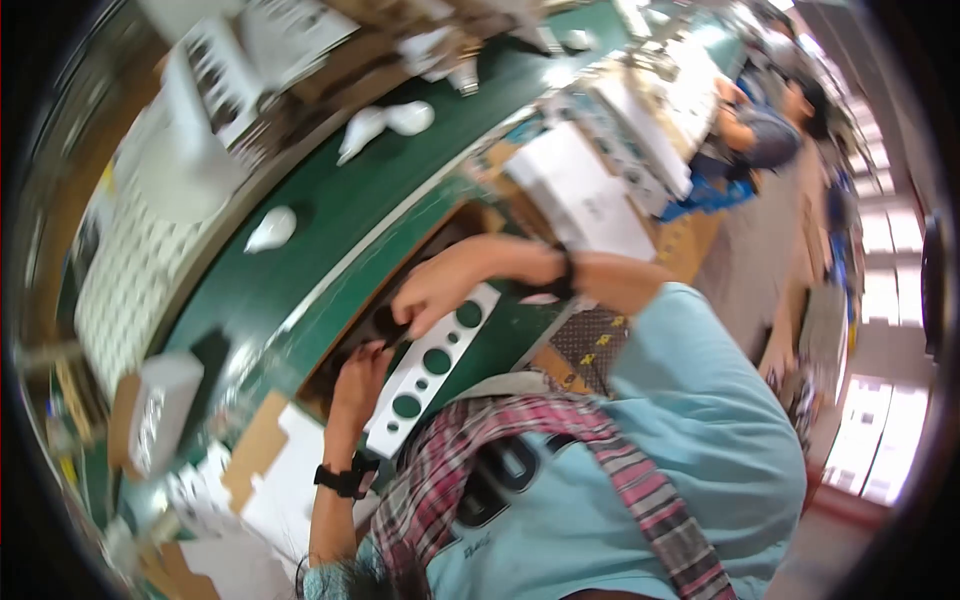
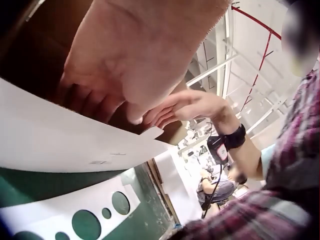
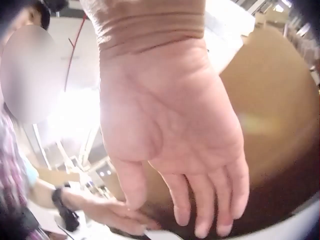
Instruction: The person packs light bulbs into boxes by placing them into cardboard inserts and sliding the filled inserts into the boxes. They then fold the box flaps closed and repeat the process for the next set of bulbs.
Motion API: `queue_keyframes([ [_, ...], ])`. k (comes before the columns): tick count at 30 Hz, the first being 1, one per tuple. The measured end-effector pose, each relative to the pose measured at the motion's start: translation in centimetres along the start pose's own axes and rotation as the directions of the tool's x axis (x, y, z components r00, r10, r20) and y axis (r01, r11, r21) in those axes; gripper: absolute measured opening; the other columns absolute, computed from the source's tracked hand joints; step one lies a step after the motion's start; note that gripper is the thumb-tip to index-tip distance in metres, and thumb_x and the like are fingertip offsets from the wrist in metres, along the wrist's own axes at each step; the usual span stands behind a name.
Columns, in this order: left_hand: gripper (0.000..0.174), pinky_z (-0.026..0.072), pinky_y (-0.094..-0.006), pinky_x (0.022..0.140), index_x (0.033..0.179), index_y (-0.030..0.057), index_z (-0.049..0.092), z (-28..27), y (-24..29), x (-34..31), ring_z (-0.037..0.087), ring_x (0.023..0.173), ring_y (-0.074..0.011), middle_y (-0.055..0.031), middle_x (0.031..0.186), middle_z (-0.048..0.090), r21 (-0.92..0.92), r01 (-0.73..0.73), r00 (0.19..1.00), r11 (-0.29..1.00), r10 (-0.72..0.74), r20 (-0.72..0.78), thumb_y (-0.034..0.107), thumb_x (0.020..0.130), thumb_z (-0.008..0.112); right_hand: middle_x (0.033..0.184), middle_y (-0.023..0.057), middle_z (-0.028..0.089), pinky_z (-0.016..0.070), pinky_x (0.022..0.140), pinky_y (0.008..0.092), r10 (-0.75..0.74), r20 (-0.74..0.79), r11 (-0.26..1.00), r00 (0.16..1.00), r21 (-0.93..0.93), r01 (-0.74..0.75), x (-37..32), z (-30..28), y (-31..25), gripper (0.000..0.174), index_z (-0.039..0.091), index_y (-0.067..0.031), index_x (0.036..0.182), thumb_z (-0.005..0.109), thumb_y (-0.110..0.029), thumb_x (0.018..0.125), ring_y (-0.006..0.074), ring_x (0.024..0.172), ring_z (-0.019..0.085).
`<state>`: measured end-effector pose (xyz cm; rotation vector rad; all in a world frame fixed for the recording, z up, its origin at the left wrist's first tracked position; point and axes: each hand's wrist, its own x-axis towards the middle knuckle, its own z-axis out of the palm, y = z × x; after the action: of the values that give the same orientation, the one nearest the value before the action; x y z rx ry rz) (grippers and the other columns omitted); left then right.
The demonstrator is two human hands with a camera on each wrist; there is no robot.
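Observation:
A long carton (image 1: 322, 385), white outside and brown inside, lies open on the green table. My left hand (image 1: 360, 385) reaches into it from the near left end; in the left wrist view its fingers (image 2: 102, 105) dip behind the white wall (image 2: 75, 135), partly hidden. Over the carton's middle, my right hand (image 1: 440, 285) comes close to the left fingertips. The right wrist view shows its palm facing the camera, fingers (image 3: 202, 210) extended over the brown inside. Beside the carton lies a white strip with round holes (image 1: 420, 385).
White bulbs (image 1: 272, 229) lie on the green surface beyond the carton. A white pegboard-like tray (image 1: 140, 240) stands at the left. White flattened cartons (image 1: 580, 185) are stacked at the right, with more white card (image 1: 290, 480) near my left forearm. Another person (image 1: 765, 130) sits farther off.

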<state>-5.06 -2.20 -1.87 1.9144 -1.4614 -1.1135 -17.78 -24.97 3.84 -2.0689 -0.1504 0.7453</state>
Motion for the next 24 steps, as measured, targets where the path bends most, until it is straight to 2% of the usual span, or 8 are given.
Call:
queue_keyframes([
  [2, 0.035, 0.0448, -0.044, 0.085, 0.116, -0.0021, 0.053, 0.5, 0.2, -2.8, 0.056, 0.099, -0.0372, -0.0201, 0.104, 0.059, 0.222, -0.038, 0.991, 0.974, 0.066, -0.119, 0.024, 0.092, 0.055, 0.106, 0.0113, 0.066, 0.0492, 0.081, 0.0305, -0.085, 0.044, 0.96, 0.995, 0.272, 0.07, -3.9, -4.2, -4.8, 0.035, 0.057, -0.002, 0.117, 0.056, -0.028, 0.093, 0.0188, 0.094, 0.063],
  [4, 0.032, 0.0435, -0.0423, 0.089, 0.116, -0.0015, 0.053, 1.1, -0.3, -4.4, 0.056, 0.101, -0.0339, -0.0166, 0.104, 0.058, 0.373, 0.015, 0.991, 0.928, 0.035, -0.128, 0.012, 0.087, 0.055, 0.108, 0.0096, 0.065, 0.0482, 0.087, 0.0283, -0.074, 0.02, 0.901, 0.997, 0.43, 0.058, -4.8, -8.1, -5.0, 0.03, 0.057, -0.0002, 0.118, 0.053, -0.02, 0.095, 0.0164, 0.097, 0.061],
  [7, 0.035, 0.046, -0.0396, 0.087, 0.113, -0.002, 0.052, 1.8, -2.1, -5.3, 0.057, 0.098, -0.0313, -0.0155, 0.099, 0.056, 0.474, -0.006, 0.991, 0.88, 0.068, -0.114, 0.002, 0.078, 0.053, 0.107, 0.0082, 0.063, 0.0462, 0.09, 0.0282, 0.074, -0.196, 0.951, 0.978, 0.309, -0.01, -2.6, -13.3, -2.2, 0.031, 0.056, 0.0006, 0.117, 0.053, -0.022, 0.095, 0.0149, 0.099, 0.059],
  [10, 0.035, 0.0494, -0.0361, 0.084, 0.113, -0.0031, 0.052, 1.9, -1.6, -5.7, 0.058, 0.098, -0.0291, -0.0157, 0.099, 0.056, 0.418, 0.032, 0.996, 0.908, 0.005, -0.088, -0.002, 0.078, 0.052, 0.105, 0.0089, 0.062, 0.0456, 0.088, 0.0283, 0.157, -0.226, 0.983, 0.962, 0.125, -0.131, 2.9, -16.4, 1.1, 0.037, 0.055, 0.0005, 0.118, 0.056, -0.026, 0.092, 0.0155, 0.097, 0.059],
  [13, 0.039, 0.0514, -0.0352, 0.083, 0.116, -0.006, 0.05, 1.3, -1.0, -5.8, 0.058, 0.098, -0.03, -0.0174, 0.101, 0.055, 0.358, 0.015, 0.996, 0.934, 0.017, -0.084, -0.004, 0.077, 0.051, 0.11, 0.0128, 0.06, 0.0459, 0.088, 0.0298, 0.279, -0.088, 0.958, 0.956, 0.089, -0.271, 10.9, -17.6, 3.4, 0.054, 0.048, 0.0011, 0.125, 0.064, -0.03, 0.085, 0.0189, 0.095, 0.059],
  [18, 0.044, 0.0509, -0.0376, 0.086, 0.12, -0.0084, 0.047, -0.2, -1.0, -4.7, 0.054, 0.106, -0.0336, -0.0183, 0.105, 0.051, 0.209, 0.012, 1.0, 0.978, -0.006, -0.028, -0.006, 0.077, 0.05, 0.131, 0.0231, 0.038, 0.0455, 0.091, 0.0399, -0.055, -0.221, 0.914, 0.974, -0.405, -0.04, 24.1, -14.3, 8.8, 0.094, 0.027, 0.0003, 0.14, 0.077, -0.039, 0.07, 0.0355, 0.106, 0.054],
  [20, 0.053, 0.0433, -0.0422, 0.095, 0.124, -0.0081, 0.044, 0.0, -1.5, -4.5, 0.052, 0.106, -0.036, -0.0198, 0.109, 0.05, 0.053, 0.054, 0.998, 0.997, -0.055, 0.017, -0.008, 0.072, 0.049, 0.13, 0.0231, 0.037, 0.0442, 0.094, 0.0409, 0.128, -0.2, 0.89, 0.971, -0.41, -0.201, 26.8, -13.2, 7.7, 0.099, 0.027, 0.0005, 0.139, 0.079, -0.04, 0.066, 0.0397, 0.114, 0.049],
  [24, 0.048, 0.0433, -0.0423, 0.095, 0.125, -0.0078, 0.043, 1.9, -2.3, -4.5, 0.05, 0.111, -0.0374, -0.0204, 0.114, 0.05, 0.029, 0.031, 1.0, 0.999, -0.031, -0.002, -0.004, 0.078, 0.05, 0.116, 0.0184, 0.052, 0.0481, 0.089, 0.0416, 0.179, -0.198, 0.949, 0.964, -0.222, -0.222, 30.3, -12.1, 8.7, 0.083, 0.037, 0.0007, 0.131, 0.078, -0.039, 0.07, 0.0349, 0.102, 0.058],
])
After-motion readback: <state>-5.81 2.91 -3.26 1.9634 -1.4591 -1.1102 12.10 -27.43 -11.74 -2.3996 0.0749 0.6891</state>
